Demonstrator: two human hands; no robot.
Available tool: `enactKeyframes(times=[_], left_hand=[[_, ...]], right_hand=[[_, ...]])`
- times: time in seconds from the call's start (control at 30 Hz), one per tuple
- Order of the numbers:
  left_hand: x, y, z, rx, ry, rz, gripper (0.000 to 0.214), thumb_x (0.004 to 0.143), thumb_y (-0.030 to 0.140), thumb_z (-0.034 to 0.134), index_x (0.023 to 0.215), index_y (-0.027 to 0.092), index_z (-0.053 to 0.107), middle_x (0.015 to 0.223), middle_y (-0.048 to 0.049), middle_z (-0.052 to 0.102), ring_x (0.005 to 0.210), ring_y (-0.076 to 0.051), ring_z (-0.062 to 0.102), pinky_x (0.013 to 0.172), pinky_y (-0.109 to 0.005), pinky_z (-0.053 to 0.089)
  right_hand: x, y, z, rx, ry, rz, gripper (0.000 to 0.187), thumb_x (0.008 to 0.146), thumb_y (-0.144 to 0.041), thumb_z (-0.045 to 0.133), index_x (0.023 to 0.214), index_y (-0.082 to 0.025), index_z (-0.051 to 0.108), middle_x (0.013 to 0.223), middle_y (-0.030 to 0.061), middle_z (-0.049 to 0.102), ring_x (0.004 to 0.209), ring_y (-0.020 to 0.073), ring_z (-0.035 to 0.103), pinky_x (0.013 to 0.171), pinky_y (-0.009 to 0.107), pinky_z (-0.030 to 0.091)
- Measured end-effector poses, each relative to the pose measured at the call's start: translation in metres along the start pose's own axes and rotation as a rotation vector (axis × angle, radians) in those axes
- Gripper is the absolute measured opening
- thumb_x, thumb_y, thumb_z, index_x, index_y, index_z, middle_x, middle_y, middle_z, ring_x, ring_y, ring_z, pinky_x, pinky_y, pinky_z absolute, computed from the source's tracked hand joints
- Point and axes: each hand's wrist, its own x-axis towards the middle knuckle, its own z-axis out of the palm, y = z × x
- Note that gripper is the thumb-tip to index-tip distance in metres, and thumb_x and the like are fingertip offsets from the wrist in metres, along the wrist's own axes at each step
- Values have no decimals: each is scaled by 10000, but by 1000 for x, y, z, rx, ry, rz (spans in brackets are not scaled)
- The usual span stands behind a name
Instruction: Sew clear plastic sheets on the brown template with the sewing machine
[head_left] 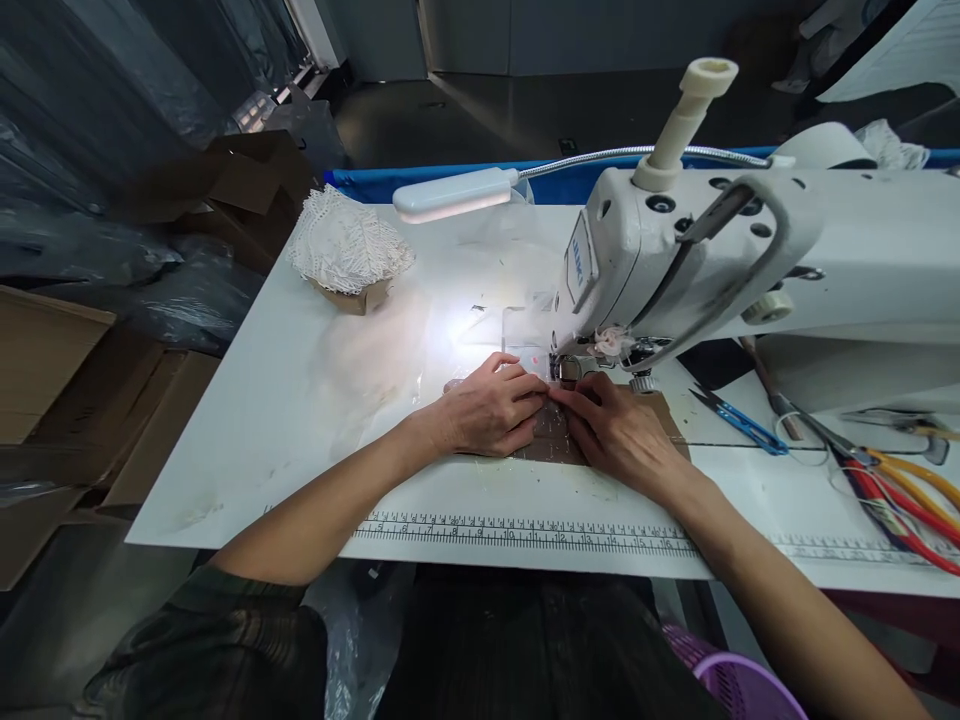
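Head view: left hand point(499, 405) and right hand point(626, 430) near-touching at the fingertips, fingers curled; cannot tell if either grips. Brown piece point(553, 447) under both, on table point(247, 440). Machine point(611, 235) just beyond; snips point(750, 425) right of right hand; lace point(349, 240) beyond left hand, leftward.

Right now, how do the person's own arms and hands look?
The left hand and right hand are bare: no glove on either grip. The left sleeve is dark, faintly striped, and leaves the left forearm bare; no right sleeve shows.
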Motion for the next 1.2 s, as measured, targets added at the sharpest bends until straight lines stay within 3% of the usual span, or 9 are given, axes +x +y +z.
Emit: enactKeyframes(times=[0.53,0.73,0.87,0.97,1.07,1.2], left_hand=[[5,-1,-1,37,-71,-98,369,984,330,356,1153,118,607,1274,-130,559,1026,-236,558,1040,-483,347],[7,-4,-1,25,-93,-128,386,976,364,360,1135,115,608,1247,-133,553,966,-229,552,949,-427,391],[8,-5,-2,20,-101,-143,417,968,383,368,1195,101,576,1238,-145,541,944,-226,549,926,-414,389],[9,-5,-3,26,-115,-145,444,960,408,381,1214,91,561,1220,-157,537,968,-237,547,933,-418,385],[9,-7,-3,32,-127,-145,475,950,443,403,1233,89,546,1198,-157,538,973,-243,549,933,-418,387],[9,-11,-2,42,-133,-140,508,938,475,421,1244,87,537,1206,-157,529,989,-246,548,948,-427,391]], right_hand=[[5,-6,-5,-41,-112,102,403,953,-286,343,1246,-202,607,1116,167,627,763,234,603,517,301,390],[9,-4,-6,-38,-194,154,411,949,-307,368,1285,-209,584,1127,169,640,824,268,629,479,282,350],[9,-4,-5,7,-188,169,409,948,-321,387,1292,-217,583,1115,162,649,838,266,640,515,291,404],[6,0,-8,111,-137,166,400,948,-330,393,1272,-220,600,1127,148,649,845,260,649,596,325,474],[3,13,-13,350,-85,187,373,948,-389,415,1203,-231,637,1136,111,659,909,255,652,735,363,517],[7,40,-15,678,-131,333,372,962,-436,377,964,-228,685,870,54,699,838,241,660,764,369,533]])
